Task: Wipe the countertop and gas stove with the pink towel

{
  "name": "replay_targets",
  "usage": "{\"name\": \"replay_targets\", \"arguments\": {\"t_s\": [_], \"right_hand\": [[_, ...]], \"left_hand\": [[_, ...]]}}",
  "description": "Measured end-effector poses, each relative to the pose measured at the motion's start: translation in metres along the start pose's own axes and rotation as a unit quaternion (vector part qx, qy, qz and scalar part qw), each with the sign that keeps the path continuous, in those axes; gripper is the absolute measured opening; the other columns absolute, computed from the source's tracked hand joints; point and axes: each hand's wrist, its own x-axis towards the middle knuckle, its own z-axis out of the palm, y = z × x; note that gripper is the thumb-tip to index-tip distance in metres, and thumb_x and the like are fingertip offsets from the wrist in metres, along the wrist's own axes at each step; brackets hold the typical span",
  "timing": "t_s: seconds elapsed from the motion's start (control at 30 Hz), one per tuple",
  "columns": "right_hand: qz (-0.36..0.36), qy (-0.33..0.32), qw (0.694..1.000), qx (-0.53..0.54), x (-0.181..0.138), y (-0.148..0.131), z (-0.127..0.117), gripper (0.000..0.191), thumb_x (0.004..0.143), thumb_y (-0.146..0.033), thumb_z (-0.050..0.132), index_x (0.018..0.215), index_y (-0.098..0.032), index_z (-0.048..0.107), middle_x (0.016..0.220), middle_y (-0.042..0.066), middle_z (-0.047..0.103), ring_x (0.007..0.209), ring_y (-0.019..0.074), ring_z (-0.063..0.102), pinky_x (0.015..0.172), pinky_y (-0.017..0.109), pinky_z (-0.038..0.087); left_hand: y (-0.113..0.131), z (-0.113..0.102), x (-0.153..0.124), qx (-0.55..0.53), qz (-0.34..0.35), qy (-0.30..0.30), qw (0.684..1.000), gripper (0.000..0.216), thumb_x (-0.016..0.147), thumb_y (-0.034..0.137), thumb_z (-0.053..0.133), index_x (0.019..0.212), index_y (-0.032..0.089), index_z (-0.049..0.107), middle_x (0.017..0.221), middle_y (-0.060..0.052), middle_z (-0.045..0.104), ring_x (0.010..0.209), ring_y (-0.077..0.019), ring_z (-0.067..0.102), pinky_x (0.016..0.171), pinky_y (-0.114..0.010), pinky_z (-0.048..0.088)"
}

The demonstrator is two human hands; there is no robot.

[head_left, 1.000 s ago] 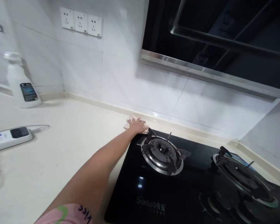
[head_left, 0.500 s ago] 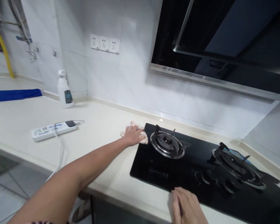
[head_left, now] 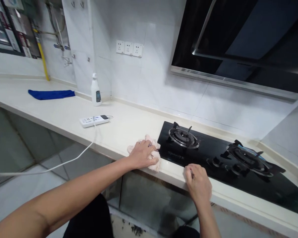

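A pale pink cloth [head_left: 155, 159] lies bunched at the front edge of the counter, beside the left side of the black gas stove [head_left: 172, 158]. My left hand [head_left: 143, 154] presses down on this rag, its fingers curled over the fabric. Farther right, my right hand [head_left: 198, 181] rests in a loose fist on the counter's front edge, just in front of the stove. Nothing shows in its curled fingers. Two burners stand on the stove, a left burner [head_left: 183, 137] and a right burner [head_left: 249, 157].
On the cream counter [head_left: 124, 122] stand a white spray bottle [head_left: 95, 91] and a white power strip [head_left: 94, 121], whose cord [head_left: 72, 160] hangs over the edge. A blue cloth [head_left: 51, 95] lies far left. Above the stove is a black range hood [head_left: 238, 39].
My left hand has drawn the cloth from the stove's back left corner toward the counter's front edge. My right hand has curled into a fist at the edge. The view has shifted left.
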Motion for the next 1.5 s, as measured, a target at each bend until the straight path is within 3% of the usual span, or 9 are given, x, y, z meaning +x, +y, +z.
{"name": "replay_targets", "arguments": {"t_s": [0.23, 0.33, 0.5, 0.63, 0.73, 0.93, 1.17, 1.33, 1.5], "right_hand": [[0.049, -0.037, 0.996, 0.063, 0.004, -0.005, -0.006, 0.041, 0.103, -0.046, 0.042, 0.088, -0.022, 0.071, 0.108, 0.01, 0.072, 0.1, 0.0247, 0.058, 0.091, 0.039, 0.045], [0.095, -0.005, 0.984, 0.15, 0.008, -0.004, -0.007, 0.045, 0.101, -0.055, 0.044, 0.093, -0.02, 0.071, 0.11, 0.011, 0.07, 0.104, 0.0243, 0.061, 0.093, 0.039, 0.047], [0.177, 0.066, 0.96, 0.207, 0.012, 0.021, -0.009, 0.065, 0.1, -0.067, 0.035, 0.106, -0.015, 0.073, 0.118, 0.016, 0.069, 0.115, 0.0286, 0.061, 0.106, 0.045, 0.045], [0.218, 0.04, 0.96, 0.169, 0.007, 0.045, -0.012, 0.072, 0.098, -0.071, 0.032, 0.108, -0.015, 0.074, 0.12, 0.018, 0.069, 0.121, 0.0325, 0.058, 0.11, 0.05, 0.042], [0.177, 0.019, 0.972, 0.152, 0.004, 0.051, -0.012, 0.072, 0.099, -0.072, 0.032, 0.107, -0.014, 0.074, 0.119, 0.019, 0.069, 0.122, 0.0335, 0.058, 0.11, 0.051, 0.042], [0.143, 0.031, 0.98, 0.136, -0.001, 0.048, -0.012, 0.066, 0.097, -0.072, 0.04, 0.105, -0.016, 0.075, 0.116, 0.017, 0.07, 0.119, 0.0328, 0.059, 0.109, 0.051, 0.043], [0.151, 0.025, 0.98, 0.131, -0.001, 0.031, -0.013, 0.061, 0.09, -0.075, 0.048, 0.09, -0.021, 0.075, 0.111, 0.015, 0.07, 0.11, 0.0307, 0.063, 0.098, 0.047, 0.048], [0.207, 0.043, 0.963, 0.165, -0.01, 0.017, -0.029, 0.06, 0.088, -0.076, 0.051, 0.09, -0.023, 0.078, 0.113, 0.013, 0.074, 0.107, 0.0305, 0.068, 0.092, 0.043, 0.051], [0.269, -0.02, 0.938, 0.218, -0.06, -0.004, -0.045, 0.052, 0.081, -0.078, 0.063, 0.085, -0.029, 0.08, 0.092, 0.007, 0.081, 0.086, 0.0312, 0.075, 0.068, 0.037, 0.057]], "left_hand": [[0.024, 0.0, -0.036, -0.014, 0.06, 0.033, 0.998, 0.044, 0.081, 0.051, 0.074, 0.118, 0.027, 0.071, 0.121, -0.009, 0.064, 0.116, -0.033, 0.058, 0.097, -0.047, 0.044], [0.044, 0.009, -0.04, -0.065, 0.1, 0.031, 0.992, 0.053, 0.077, 0.048, 0.079, 0.125, 0.027, 0.066, 0.128, -0.008, 0.065, 0.118, -0.0316, 0.058, 0.101, -0.046, 0.043], [0.107, 0.038, -0.017, -0.081, 0.237, 0.021, 0.968, 0.094, 0.074, 0.054, 0.084, 0.152, 0.02, 0.043, 0.167, -0.02, 0.037, 0.137, -0.0381, 0.051, 0.109, -0.052, 0.041], [0.146, 0.062, 0.005, -0.043, 0.281, 0.034, 0.958, 0.082, 0.079, 0.056, 0.081, 0.142, 0.012, 0.052, 0.149, -0.02, 0.055, 0.124, -0.0359, 0.058, 0.105, -0.054, 0.043], [0.145, 0.071, 0.006, -0.011, 0.296, 0.075, 0.952, 0.068, 0.081, 0.05, 0.082, 0.134, 0.014, 0.058, 0.133, -0.017, 0.063, 0.115, -0.0343, 0.06, 0.096, -0.052, 0.046], [0.076, 0.047, -0.021, -0.01, 0.249, 0.061, 0.966, 0.075, 0.073, 0.054, 0.091, 0.133, 0.019, 0.061, 0.133, -0.015, 0.064, 0.113, -0.0345, 0.061, 0.091, -0.047, 0.046], [-0.08, -0.009, -0.078, -0.018, 0.009, 0.028, 0.999, 0.077, 0.07, 0.044, 0.09, 0.138, 0.025, 0.06, 0.149, -0.012, 0.06, 0.138, -0.0356, 0.051, 0.109, -0.047, 0.041], [-0.184, -0.051, -0.109, 0.061, -0.091, 0.048, 0.993, 0.078, 0.066, 0.041, 0.082, 0.138, 0.022, 0.061, 0.15, -0.016, 0.058, 0.14, -0.0382, 0.052, 0.116, -0.047, 0.039], [-0.222, -0.079, -0.125, 0.113, -0.17, 0.059, 0.977, 0.064, 0.062, 0.051, 0.082, 0.12, 0.027, 0.068, 0.131, -0.016, 0.064, 0.123, -0.0431, 0.057, 0.105, -0.054, 0.046]]}}
